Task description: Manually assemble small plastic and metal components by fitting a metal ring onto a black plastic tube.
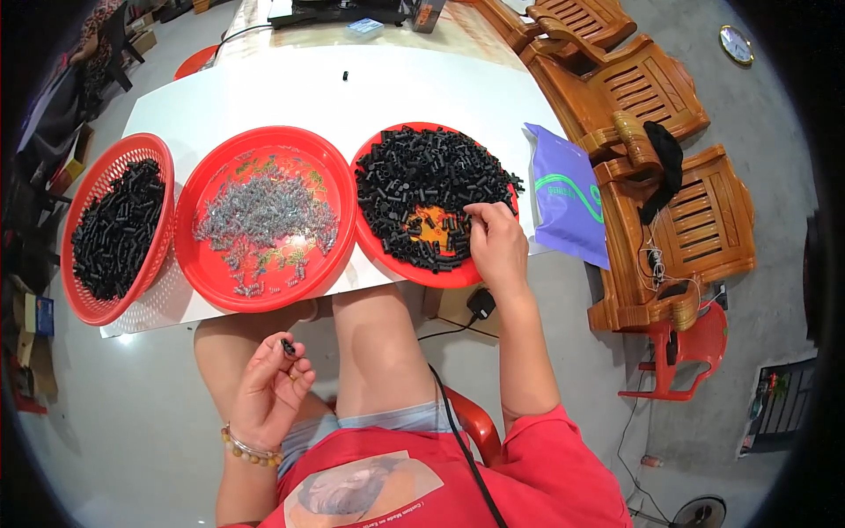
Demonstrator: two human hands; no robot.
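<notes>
Over my lap, my left hand (pixel 275 380) pinches a small black plastic piece (pixel 288 347) between thumb and fingers. My right hand (pixel 495 236) reaches to the right edge of a red round tray (pixel 458 280), its fingertips closed among the black tubular parts (pixel 429 172) heaped there; whether they grip one is hidden. In the middle, a second red tray (pixel 264 304) holds many small silvery springs (pixel 266 209). At the left, a red perforated basket (pixel 160 255) tilts toward me, filled with black pieces (pixel 119 229) like the one in my left hand.
All three containers stand along the near edge of a white tabletop (pixel 264 92). A single black piece (pixel 345 77) lies at the back. A purple package (pixel 565 198) lies right of the trays. Wooden chairs (pixel 656 97) line the right side, beside a red plastic stool (pixel 695 361).
</notes>
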